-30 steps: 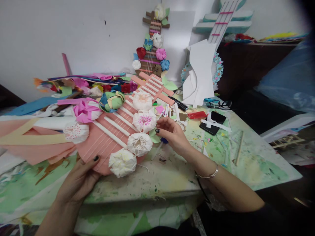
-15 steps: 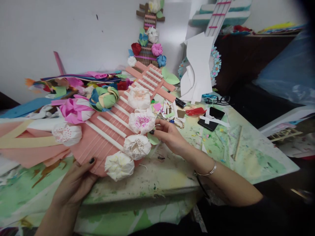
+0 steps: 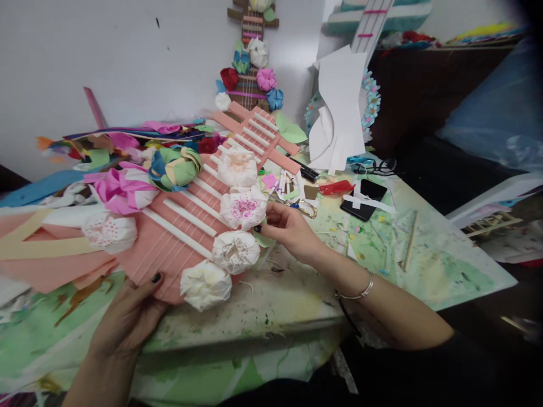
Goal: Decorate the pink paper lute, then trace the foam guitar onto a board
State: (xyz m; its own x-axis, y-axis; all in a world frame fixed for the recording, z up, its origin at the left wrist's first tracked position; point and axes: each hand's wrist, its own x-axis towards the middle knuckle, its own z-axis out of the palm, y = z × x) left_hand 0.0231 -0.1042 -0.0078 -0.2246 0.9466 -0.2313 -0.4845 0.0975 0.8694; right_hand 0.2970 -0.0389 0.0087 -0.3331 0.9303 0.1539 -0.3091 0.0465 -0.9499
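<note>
A pink paper guitar (image 3: 169, 271) with white strips and thin strings lies tilted across the front of the table. My left hand (image 3: 127, 322) grips its lower end, thumb on top and fingers underneath. White paper flowers (image 3: 236, 252) line its right edge; a pink and white flower (image 3: 123, 189) and a green and blue flower (image 3: 176, 168) sit along the left. At the right edge my right hand (image 3: 291, 232) pinches a green paper leaf (image 3: 263, 239) beside the speckled flower (image 3: 243, 207). Part of the leaf is hidden behind the fingers.
Behind stand a brown flower-covered guitar (image 3: 248, 85) and a white paper cutout (image 3: 339, 107). Scissors (image 3: 306, 209), a black phone (image 3: 365, 199), glasses (image 3: 377, 166) and a wooden stick (image 3: 410, 242) lie to the right. Coloured paper (image 3: 127, 138) is heaped at left.
The view has shifted slightly, and the guitar's upper part appears a little farther left. My right hand has moved slightly left at the leaf; my left hand keeps its hold.
</note>
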